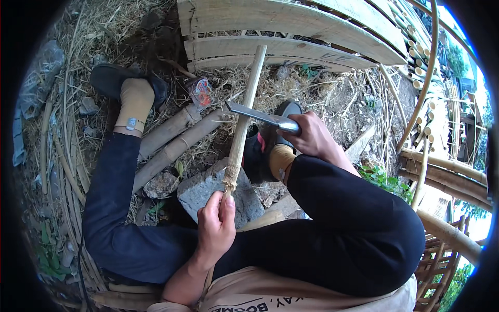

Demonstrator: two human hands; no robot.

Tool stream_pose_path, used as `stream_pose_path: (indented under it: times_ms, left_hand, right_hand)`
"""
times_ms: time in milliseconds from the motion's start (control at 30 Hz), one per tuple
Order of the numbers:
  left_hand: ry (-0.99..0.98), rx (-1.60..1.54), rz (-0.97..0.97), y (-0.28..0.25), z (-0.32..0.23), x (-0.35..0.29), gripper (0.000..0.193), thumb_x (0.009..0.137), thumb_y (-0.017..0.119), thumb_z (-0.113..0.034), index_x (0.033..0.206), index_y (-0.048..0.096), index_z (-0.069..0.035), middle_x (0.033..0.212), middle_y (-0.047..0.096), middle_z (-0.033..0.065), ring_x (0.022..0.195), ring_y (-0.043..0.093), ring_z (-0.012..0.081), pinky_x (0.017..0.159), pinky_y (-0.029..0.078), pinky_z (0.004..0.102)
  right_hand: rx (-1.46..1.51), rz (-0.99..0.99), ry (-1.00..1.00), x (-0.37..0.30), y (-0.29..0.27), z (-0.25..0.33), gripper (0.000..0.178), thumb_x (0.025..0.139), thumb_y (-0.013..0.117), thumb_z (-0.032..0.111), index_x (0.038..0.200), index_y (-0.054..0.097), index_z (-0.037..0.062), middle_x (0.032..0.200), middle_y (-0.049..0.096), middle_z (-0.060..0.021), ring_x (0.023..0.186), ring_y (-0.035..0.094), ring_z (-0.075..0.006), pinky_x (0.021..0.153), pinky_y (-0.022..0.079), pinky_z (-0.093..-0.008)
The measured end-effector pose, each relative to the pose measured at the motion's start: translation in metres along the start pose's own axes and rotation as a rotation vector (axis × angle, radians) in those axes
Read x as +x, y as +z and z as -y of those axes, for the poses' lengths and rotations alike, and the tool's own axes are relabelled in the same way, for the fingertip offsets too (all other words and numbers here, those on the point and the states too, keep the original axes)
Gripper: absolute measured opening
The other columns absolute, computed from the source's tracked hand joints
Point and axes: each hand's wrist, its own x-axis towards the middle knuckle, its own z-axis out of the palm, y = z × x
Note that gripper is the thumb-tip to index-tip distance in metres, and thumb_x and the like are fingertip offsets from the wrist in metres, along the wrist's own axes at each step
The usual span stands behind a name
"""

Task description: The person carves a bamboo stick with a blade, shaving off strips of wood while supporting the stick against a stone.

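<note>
My left hand (216,223) is closed around the lower end of a pale wooden stick (244,124), which slants up and away from me. Just above my fingers the stick is rough and frayed. My right hand (312,133) grips the dark handle of a long-bladed knife (254,113). Its metal blade points left and lies across the upper half of the stick; whether it touches the wood I cannot tell. Below the stick sits a grey stone block (221,193), partly hidden by my left hand and the stick.
Wooden slat panels (291,49) lie at the far side. Cut bamboo pieces (179,136) rest left of the stone, near a smaller rock (161,185). My bent legs (353,223) frame the work area. Bamboo poles (427,114) are stacked at the right. Straw and plastic litter the ground.
</note>
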Motion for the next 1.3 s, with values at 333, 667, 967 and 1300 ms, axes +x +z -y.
stream_pose_path:
  times_ms: [333, 667, 967, 1300]
  left_hand:
    - [-0.301, -0.503, 0.188, -0.004, 0.002, 0.005, 0.026, 0.109, 0.049, -0.022, 0.087, 0.050, -0.009, 0.064, 0.037, -0.0098, 0.055, 0.033, -0.0007, 0.047, 0.025, 0.0213]
    - [-0.325, -0.643, 0.249, 0.011, 0.000, -0.008, 0.030, 0.111, 0.041, -0.031, 0.092, 0.047, -0.009, 0.061, 0.030, -0.0101, 0.045, 0.022, -0.0013, 0.040, 0.016, 0.0199]
    - [-0.292, -0.490, 0.198, 0.009, -0.006, -0.018, 0.027, 0.112, 0.039, -0.024, 0.106, 0.055, -0.004, 0.062, 0.033, -0.0093, 0.049, 0.026, -0.0007, 0.044, 0.020, 0.0203]
    - [-0.262, -0.546, 0.246, 0.006, 0.000, -0.015, 0.024, 0.111, 0.041, -0.024, 0.114, 0.053, -0.003, 0.060, 0.030, -0.0101, 0.045, 0.023, -0.0013, 0.041, 0.017, 0.0199]
  right_hand:
    - [-0.031, 0.095, -0.099, -0.004, -0.003, 0.008, 0.018, 0.074, 0.073, 0.017, 0.081, 0.067, 0.0023, 0.064, 0.063, -0.0188, 0.063, 0.065, -0.0397, 0.061, 0.051, -0.0459]
    - [-0.213, -0.047, -0.082, 0.008, -0.008, 0.000, 0.014, 0.066, 0.071, 0.015, 0.074, 0.064, 0.0063, 0.064, 0.062, -0.0174, 0.066, 0.065, -0.0398, 0.060, 0.050, -0.0475]
    - [-0.192, -0.085, 0.006, 0.037, -0.030, -0.005, 0.024, 0.081, 0.071, 0.022, 0.075, 0.066, -0.0015, 0.064, 0.061, -0.0213, 0.062, 0.062, -0.0407, 0.063, 0.049, -0.0463]
    - [0.000, 0.032, 0.277, 0.026, -0.032, 0.012, 0.043, 0.086, 0.076, 0.041, 0.075, 0.069, -0.0007, 0.062, 0.062, -0.0183, 0.057, 0.062, -0.0332, 0.060, 0.049, -0.0438]
